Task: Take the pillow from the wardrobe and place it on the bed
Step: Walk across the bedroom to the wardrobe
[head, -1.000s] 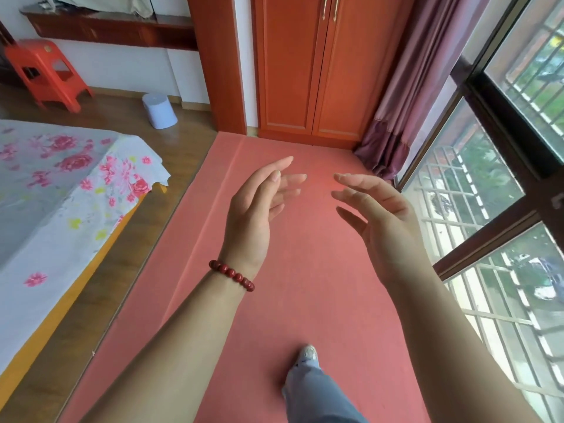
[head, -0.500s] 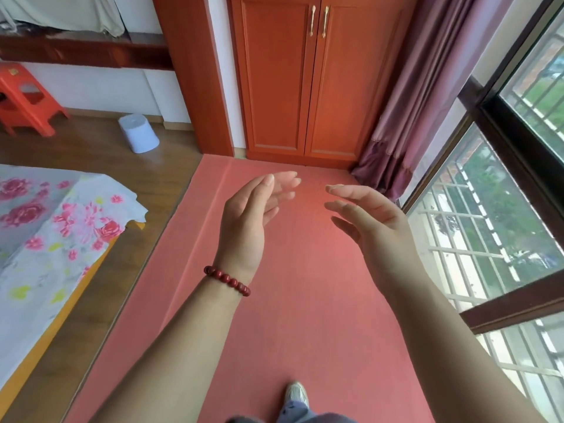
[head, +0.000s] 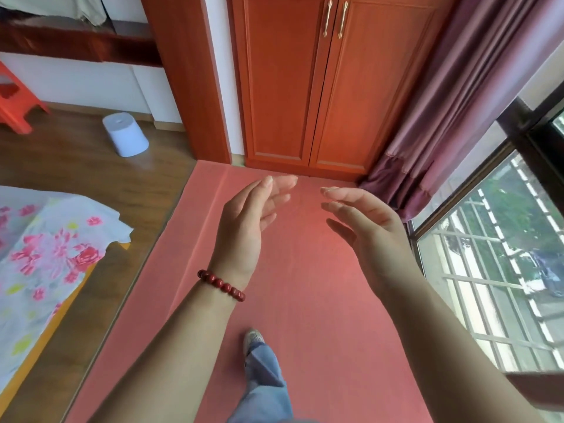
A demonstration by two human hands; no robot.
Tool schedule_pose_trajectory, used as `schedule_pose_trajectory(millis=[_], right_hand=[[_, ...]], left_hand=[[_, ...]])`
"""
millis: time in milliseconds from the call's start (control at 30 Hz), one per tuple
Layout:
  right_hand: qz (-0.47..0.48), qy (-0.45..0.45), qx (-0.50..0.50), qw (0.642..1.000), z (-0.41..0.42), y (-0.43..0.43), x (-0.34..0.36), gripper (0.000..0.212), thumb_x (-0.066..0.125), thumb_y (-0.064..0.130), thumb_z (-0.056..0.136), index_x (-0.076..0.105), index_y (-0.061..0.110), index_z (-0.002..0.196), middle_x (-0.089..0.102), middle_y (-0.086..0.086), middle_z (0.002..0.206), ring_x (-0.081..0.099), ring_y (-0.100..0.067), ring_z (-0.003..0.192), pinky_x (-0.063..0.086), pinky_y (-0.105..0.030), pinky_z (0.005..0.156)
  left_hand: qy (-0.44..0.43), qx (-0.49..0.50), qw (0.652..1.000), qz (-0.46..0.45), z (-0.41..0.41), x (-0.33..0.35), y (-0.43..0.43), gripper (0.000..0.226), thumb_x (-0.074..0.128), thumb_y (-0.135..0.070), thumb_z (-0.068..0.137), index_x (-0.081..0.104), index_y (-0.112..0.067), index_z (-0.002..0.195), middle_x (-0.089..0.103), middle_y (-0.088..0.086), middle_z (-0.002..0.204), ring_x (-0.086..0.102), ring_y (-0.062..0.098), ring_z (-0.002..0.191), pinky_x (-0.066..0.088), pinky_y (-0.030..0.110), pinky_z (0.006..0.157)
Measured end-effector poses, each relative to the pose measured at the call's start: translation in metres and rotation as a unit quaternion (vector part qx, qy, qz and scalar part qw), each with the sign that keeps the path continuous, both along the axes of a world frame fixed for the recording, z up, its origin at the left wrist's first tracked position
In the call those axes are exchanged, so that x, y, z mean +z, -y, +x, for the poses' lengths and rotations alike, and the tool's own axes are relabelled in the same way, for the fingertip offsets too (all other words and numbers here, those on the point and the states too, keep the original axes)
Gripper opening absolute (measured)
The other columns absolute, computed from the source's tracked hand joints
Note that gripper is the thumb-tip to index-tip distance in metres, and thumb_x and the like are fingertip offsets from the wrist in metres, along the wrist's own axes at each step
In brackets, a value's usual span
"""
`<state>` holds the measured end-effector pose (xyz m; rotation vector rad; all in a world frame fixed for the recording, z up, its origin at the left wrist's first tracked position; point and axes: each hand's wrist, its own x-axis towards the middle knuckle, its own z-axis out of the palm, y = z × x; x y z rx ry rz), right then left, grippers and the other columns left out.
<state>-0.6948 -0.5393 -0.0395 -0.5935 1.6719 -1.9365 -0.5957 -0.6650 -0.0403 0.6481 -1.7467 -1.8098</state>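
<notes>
A reddish-brown wooden wardrobe point(head: 329, 87) stands straight ahead with both doors closed and two brass handles point(head: 335, 18) near the top. No pillow is in sight. The bed point(head: 39, 261), under a white sheet with pink flowers, lies at the lower left. My left hand point(head: 248, 221), with a red bead bracelet at the wrist, and my right hand point(head: 363, 221) are raised in front of me, palms facing each other, fingers straight and relaxed, holding nothing. Both hands are well short of the wardrobe doors.
A pink mat point(head: 290, 285) runs along the floor to the wardrobe. A purple curtain point(head: 451, 111) hangs right of it beside a barred window point(head: 494, 270). A white upturned bucket point(head: 125, 134) and a red plastic stool point(head: 15, 99) stand on the wooden floor at left.
The view has moved closer to the wardrobe, which now looms larger, and the bed has slid toward the left edge. Both hands stay raised and open, and a foot has stepped forward.
</notes>
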Motion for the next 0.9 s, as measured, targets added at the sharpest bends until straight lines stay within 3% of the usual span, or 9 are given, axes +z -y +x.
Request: schedule_pose_trajectory(millis=[300, 567, 900], right_hand=[[0.011, -0.029, 0.028, 0.999, -0.062, 0.14, 0.019, 0.011, 0.063, 0.02, 0.076, 0.07, 0.024, 0.084, 0.072, 0.01, 0.096, 0.064, -0.008, 0.097, 0.05, -0.026, 0.086], [0.013, 0.0, 0.06, 0.998, -0.109, 0.234, 0.016, 0.02, 0.062, 0.008, 0.084, 0.07, 0.025, 0.081, 0.067, -0.002, 0.094, 0.058, -0.012, 0.089, 0.046, -0.03, 0.084], [-0.009, 0.006, 0.113, 0.994, -0.203, 0.37, 0.009, 0.013, 0.061, 0.017, 0.079, 0.07, 0.027, 0.078, 0.065, -0.001, 0.095, 0.058, -0.016, 0.093, 0.046, -0.03, 0.084]], left_hand=[[-0.002, -0.014, 1.0, -0.01, -0.069, 0.017, 0.132, 0.039, 0.036, -0.051, 0.084, 0.07, -0.037, 0.098, 0.07, -0.016, 0.11, 0.062, 0.002, 0.106, 0.045, 0.034, 0.093], [0.025, 0.038, 0.999, -0.007, -0.098, 0.01, 0.22, 0.04, 0.034, -0.046, 0.088, 0.07, -0.033, 0.101, 0.07, -0.017, 0.108, 0.062, -0.001, 0.104, 0.044, 0.034, 0.093], [0.019, 0.065, 0.998, -0.013, -0.189, 0.012, 0.347, 0.039, 0.033, -0.048, 0.088, 0.069, -0.039, 0.099, 0.07, -0.018, 0.107, 0.063, -0.001, 0.104, 0.044, 0.037, 0.092]])
